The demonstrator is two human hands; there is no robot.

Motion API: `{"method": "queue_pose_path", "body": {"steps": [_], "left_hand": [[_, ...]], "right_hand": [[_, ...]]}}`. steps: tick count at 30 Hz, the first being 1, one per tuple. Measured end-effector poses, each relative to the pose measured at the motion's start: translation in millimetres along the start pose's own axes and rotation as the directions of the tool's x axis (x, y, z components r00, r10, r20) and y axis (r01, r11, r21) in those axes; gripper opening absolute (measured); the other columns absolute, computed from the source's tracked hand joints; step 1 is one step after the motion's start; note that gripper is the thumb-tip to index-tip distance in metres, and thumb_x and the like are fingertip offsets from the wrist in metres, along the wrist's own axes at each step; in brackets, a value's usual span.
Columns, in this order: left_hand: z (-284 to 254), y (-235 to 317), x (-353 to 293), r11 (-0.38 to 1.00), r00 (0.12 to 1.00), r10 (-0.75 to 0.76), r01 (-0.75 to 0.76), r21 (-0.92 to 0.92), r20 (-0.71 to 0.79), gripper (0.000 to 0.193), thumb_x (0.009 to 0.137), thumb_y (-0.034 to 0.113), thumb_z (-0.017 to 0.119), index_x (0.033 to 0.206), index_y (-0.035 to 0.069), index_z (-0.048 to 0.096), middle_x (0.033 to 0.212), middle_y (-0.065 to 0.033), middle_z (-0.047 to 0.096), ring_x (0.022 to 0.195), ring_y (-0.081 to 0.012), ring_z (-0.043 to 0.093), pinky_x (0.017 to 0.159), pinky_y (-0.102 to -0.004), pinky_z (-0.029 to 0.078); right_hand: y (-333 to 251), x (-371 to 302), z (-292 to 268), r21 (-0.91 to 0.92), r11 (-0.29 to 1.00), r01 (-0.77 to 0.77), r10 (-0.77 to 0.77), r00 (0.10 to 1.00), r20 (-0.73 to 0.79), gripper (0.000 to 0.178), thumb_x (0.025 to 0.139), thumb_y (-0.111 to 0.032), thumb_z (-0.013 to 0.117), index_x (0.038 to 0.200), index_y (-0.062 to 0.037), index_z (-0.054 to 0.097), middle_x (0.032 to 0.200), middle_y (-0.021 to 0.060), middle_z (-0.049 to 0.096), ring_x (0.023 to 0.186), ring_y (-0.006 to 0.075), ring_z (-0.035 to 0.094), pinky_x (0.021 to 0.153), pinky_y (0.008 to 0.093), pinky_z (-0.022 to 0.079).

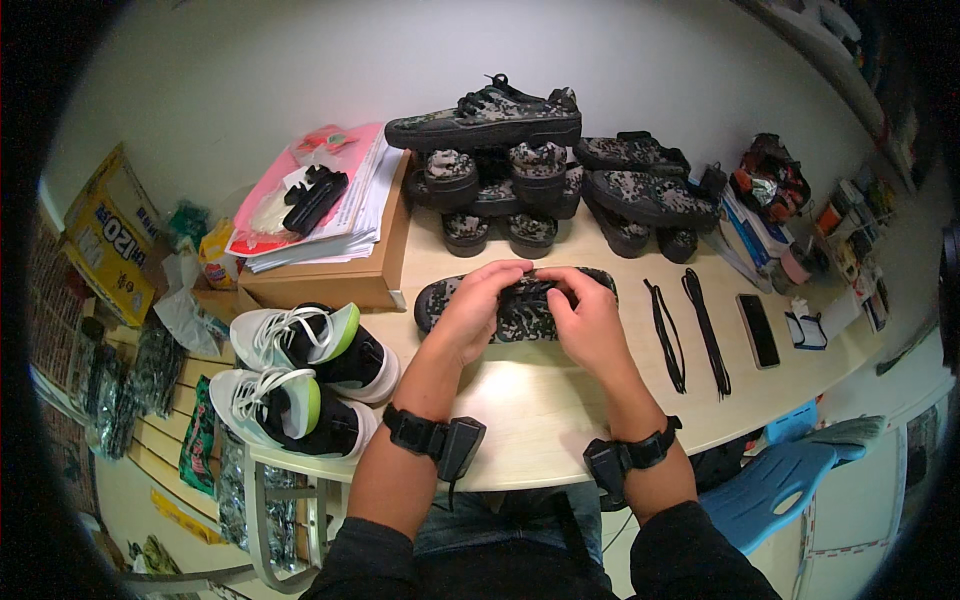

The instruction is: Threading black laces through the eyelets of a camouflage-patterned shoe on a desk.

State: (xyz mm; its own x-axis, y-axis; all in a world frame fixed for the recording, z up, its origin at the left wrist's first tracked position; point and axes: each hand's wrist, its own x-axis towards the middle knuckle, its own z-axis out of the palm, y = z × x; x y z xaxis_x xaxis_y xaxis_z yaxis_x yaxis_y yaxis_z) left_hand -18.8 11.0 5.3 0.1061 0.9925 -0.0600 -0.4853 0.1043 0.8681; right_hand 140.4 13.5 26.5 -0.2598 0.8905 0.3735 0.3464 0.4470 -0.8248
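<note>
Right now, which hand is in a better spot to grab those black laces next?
Probably the right hand: it's nearer the black laces, which lie to its right. The left hand is farther off and would have to reach past it.

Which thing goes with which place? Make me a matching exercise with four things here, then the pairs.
1. Phone
2. Lone camouflage shoe
3. Paper pile
4. White-laced sneakers

A. On the brown box
B. Right of the black laces
C. Near left corner of the table
D. Under the left hand and right hand

Pairs: 1-B, 2-D, 3-A, 4-C
</note>
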Motion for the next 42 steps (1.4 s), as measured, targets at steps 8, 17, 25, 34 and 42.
{"method": "queue_pose_path", "body": {"steps": [8, 17, 25, 34, 42], "left_hand": [[0, 1, -1, 0.999, 1.000, -0.004, 0.004, -0.038, 0.002, 0.025, 0.093, 0.013, 0.046, 0.112, 0.000, 0.056, 0.103, -0.0084, 0.061, 0.094, -0.0156, 0.059, 0.083, -0.0276, 0.048], [-2, 2, 0, 0.998, 1.000, -0.021, 0.020, -0.058, -0.014, 0.026, 0.093, 0.013, 0.046, 0.111, -0.001, 0.057, 0.105, -0.0091, 0.062, 0.097, -0.0166, 0.058, 0.085, -0.0297, 0.047], [0, 3, 0, 0.993, 0.998, -0.056, 0.054, -0.102, -0.014, 0.025, 0.093, 0.012, 0.046, 0.110, -0.002, 0.058, 0.104, -0.0088, 0.062, 0.094, -0.0160, 0.059, 0.085, -0.0284, 0.048], [0, -1, 4, 0.999, 1.000, 0.014, -0.014, -0.034, -0.013, 0.026, 0.092, 0.013, 0.046, 0.111, 0.000, 0.058, 0.104, -0.0094, 0.062, 0.094, -0.0190, 0.060, 0.085, -0.0315, 0.050], [-1, 12, -8, 0.996, 0.995, -0.027, 0.035, -0.079, 0.093, 0.033, 0.088, 0.013, 0.054, 0.118, -0.001, 0.053, 0.108, -0.0099, 0.060, 0.094, -0.0181, 0.061, 0.084, -0.0299, 0.050]], "right_hand": [[7, 6, -7, 0.487, 0.861, -0.148, 0.158, 0.987, 0.020, 0.019, 0.087, -0.001, 0.050, 0.100, -0.0003, 0.063, 0.074, -0.0006, 0.056, 0.061, 0.0056, 0.049, 0.056, 0.0196, 0.041], [13, 12, -14, 0.734, 0.673, -0.093, 0.177, 0.984, -0.038, 0.015, 0.087, 0.001, 0.052, 0.098, 0.0050, 0.061, 0.077, 0.0075, 0.060, 0.063, 0.0102, 0.054, 0.064, 0.0248, 0.050], [41, 24, -56, 0.976, -0.125, 0.180, 0.140, 0.977, -0.163, 0.014, 0.087, 0.001, 0.053, 0.097, -0.0041, 0.061, 0.078, 0.0077, 0.061, 0.067, 0.0154, 0.052, 0.088, 0.0346, 0.049], [24, 20, -57, 0.535, 0.833, 0.142, 0.062, 0.936, -0.345, 0.018, 0.088, -0.008, 0.054, 0.105, -0.0012, 0.056, 0.095, 0.0119, 0.063, 0.083, 0.0214, 0.060, 0.080, 0.0316, 0.048], [13, 0, -7, -0.438, 0.872, 0.217, -0.259, 0.965, -0.037, 0.023, 0.081, -0.024, 0.063, 0.082, -0.0012, 0.068, 0.114, 0.0186, 0.056, 0.112, 0.0335, 0.047, 0.098, 0.0430, 0.032]]}}
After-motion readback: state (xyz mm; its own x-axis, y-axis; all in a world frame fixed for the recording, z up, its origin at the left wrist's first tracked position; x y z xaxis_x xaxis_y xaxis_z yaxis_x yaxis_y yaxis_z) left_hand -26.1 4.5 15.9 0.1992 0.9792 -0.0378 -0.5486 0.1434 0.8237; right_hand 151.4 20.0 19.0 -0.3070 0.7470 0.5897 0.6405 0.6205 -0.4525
